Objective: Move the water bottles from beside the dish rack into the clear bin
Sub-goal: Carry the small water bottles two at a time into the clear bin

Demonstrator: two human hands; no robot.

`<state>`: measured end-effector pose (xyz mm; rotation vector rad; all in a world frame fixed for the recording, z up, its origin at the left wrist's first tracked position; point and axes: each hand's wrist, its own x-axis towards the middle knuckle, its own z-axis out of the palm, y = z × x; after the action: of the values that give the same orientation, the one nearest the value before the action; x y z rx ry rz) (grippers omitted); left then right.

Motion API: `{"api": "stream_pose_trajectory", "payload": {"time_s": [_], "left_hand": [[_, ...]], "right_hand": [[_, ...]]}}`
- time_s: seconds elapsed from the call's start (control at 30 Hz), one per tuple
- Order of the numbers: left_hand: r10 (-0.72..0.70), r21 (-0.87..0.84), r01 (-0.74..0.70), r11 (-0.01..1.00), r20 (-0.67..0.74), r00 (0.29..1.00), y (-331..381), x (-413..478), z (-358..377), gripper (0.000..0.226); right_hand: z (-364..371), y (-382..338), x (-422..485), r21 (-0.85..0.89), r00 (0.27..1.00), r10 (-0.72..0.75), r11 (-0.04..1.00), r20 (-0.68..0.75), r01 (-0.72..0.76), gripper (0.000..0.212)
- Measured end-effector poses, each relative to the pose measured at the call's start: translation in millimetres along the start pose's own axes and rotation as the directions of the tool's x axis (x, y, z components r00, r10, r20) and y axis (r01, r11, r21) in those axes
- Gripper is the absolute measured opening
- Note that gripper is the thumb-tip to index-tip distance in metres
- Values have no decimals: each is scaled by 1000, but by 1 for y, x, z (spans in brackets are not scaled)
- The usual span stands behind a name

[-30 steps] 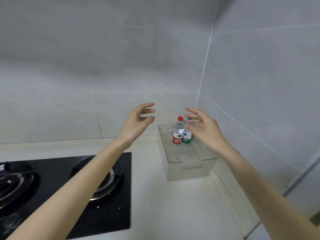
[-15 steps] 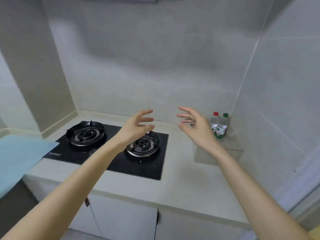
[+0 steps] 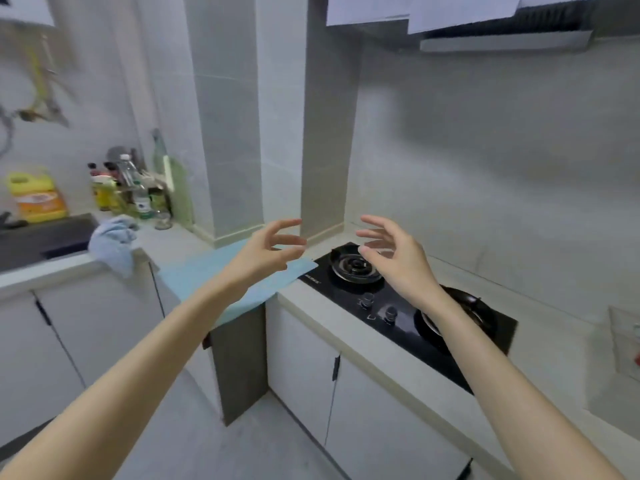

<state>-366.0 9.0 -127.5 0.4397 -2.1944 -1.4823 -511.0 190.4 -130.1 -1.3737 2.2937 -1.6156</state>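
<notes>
both grips wide and empty: left hand, right hand; clear bin blurred, cut off at right edge.

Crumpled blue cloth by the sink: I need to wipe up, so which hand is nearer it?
Left. The left hand hovers over the light blue mat, right of the crumpled blue cloth; the right hand is farther right, above the stove burner.

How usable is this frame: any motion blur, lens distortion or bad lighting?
Head view: motion blur softens the left side, the yellow jug most; left hand and right hand look fairly crisp; the pillar leans from wide-angle distortion; light is soft and even.
</notes>
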Motion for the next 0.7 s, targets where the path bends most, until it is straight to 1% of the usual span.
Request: {"api": "stream_pose_trajectory", "payload": {"time_s": [0.1, 0.13, 0.2, 0.23, 0.4, 0.47, 0.6, 0.7], "left_hand": [[-41, 12, 43, 999, -122, 992, -24, -24, -82, 47], [-55, 34, 61, 998, -170, 984, -34, -37, -120, 47], [-65, 68, 82, 994, -214, 975, -42, -50, -159, 48], [-77, 83, 102, 991, -261, 962, -49, -64, -195, 48], [-92, 131, 162, 978, -427, 900, -77, -122, -325, 44], [-98, 136, 189, 972, -499, 861, -88, -148, -374, 43], [-109, 116, 227, 967, -617, 779, -107, -191, -449, 41], [-124, 98, 268, 958, -704, 700, -122, -223, -505, 38]], "right_hand": [[79, -34, 24, 46, 994, -60, 997, 95, 56, 46], [117, -50, 34, 75, 988, -85, 994, 130, 76, 46], [156, -68, 45, 113, 981, -106, 990, 162, 89, 45], [191, -85, 52, 145, 973, -132, 984, 189, 105, 45], [324, -158, 72, 238, 923, -249, 954, 293, 182, 45], [380, -187, 80, 290, 898, -290, 937, 331, 196, 45], [468, -238, 90, 383, 842, -371, 898, 392, 217, 45], [537, -277, 94, 443, 788, -431, 867, 440, 226, 46]]}}
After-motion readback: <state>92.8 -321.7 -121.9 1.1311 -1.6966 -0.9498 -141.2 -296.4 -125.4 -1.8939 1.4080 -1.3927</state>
